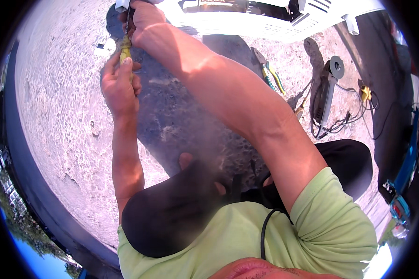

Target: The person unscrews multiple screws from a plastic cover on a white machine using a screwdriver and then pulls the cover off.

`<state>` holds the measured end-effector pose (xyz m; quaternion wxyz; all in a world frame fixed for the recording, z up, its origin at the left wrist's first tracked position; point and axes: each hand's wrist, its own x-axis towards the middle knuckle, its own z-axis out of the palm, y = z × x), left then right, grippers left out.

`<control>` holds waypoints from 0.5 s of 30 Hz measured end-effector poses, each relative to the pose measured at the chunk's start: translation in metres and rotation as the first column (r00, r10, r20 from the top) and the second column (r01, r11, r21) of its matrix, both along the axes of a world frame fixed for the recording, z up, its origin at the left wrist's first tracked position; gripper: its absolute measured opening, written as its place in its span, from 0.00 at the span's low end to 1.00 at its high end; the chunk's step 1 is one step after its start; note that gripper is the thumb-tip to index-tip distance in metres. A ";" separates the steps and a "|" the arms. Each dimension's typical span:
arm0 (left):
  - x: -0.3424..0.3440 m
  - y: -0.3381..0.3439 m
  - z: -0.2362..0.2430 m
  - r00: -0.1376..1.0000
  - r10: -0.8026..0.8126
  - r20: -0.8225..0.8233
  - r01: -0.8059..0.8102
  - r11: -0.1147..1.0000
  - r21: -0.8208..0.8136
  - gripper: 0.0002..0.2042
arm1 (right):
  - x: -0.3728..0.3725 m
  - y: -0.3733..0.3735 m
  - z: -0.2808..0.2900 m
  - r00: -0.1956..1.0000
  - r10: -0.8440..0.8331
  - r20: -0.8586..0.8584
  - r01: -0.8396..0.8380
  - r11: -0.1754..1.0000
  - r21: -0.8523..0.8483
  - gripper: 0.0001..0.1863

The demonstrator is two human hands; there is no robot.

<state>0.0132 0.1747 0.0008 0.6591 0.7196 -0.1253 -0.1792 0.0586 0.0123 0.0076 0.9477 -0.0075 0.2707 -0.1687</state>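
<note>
My left hand (120, 88) is closed around the yellow handle of a screwdriver (125, 52), its thumb lying along the handle. The dark shaft points up and away, toward a white metal foot or bracket (122, 5) at the top edge. My right hand (146, 22) reaches across to the same spot, with curled fingers beside the shaft. What those fingers grip is hidden. To the right of that hand spreads a white metal casing (260, 27) with slots, brightly lit by the sun.
Pliers with green and yellow handles (274, 78) lie on the rough concrete floor (56, 93). Farther right are an angle grinder (327, 95), its coiled cable and a yellow plug (366, 93). A blue tool (399, 208) lies at the right rim. A dark ledge (21, 135) curves along the left.
</note>
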 end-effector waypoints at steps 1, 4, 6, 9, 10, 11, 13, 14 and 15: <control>-0.001 -0.002 0.001 1.000 -0.001 -0.001 0.001 1.000 0.003 0.18 | 0.003 0.001 -0.003 1.000 -0.024 -0.010 0.024 1.000 -0.002 0.08; 0.001 0.003 0.004 1.000 0.004 0.001 -0.004 1.000 0.027 0.17 | 0.014 0.008 -0.007 0.998 -0.062 -0.028 0.062 0.998 -0.008 0.08; 0.001 0.004 0.008 1.000 0.012 0.011 -0.013 0.999 0.049 0.17 | 0.019 0.013 -0.006 0.996 -0.078 -0.034 0.077 0.997 -0.016 0.08; 0.001 0.003 0.009 0.999 0.017 0.027 -0.019 0.997 0.077 0.17 | 0.022 0.015 -0.009 0.994 -0.098 -0.051 0.096 0.995 -0.036 0.08; 0.001 0.002 0.008 0.999 0.010 0.032 -0.012 0.997 0.077 0.17 | 0.022 0.014 -0.011 0.993 -0.106 -0.059 0.103 0.994 -0.046 0.08; 0.001 0.002 0.009 0.999 0.005 0.043 -0.009 0.997 0.079 0.17 | 0.024 0.014 -0.010 0.992 -0.108 -0.061 0.105 0.993 -0.056 0.08; 0.000 -0.003 0.010 0.999 0.004 0.034 -0.007 0.997 0.076 0.17 | 0.022 0.011 -0.011 0.991 -0.111 -0.074 0.104 0.991 -0.088 0.08; 0.000 -0.005 0.008 1.000 0.004 0.029 -0.006 0.997 0.072 0.17 | 0.020 0.010 -0.013 0.990 -0.104 -0.090 0.092 0.988 -0.123 0.09; 0.002 0.000 0.007 1.000 0.012 0.029 -0.014 0.997 0.076 0.17 | 0.014 0.014 -0.004 0.991 -0.070 -0.112 0.051 0.986 -0.160 0.09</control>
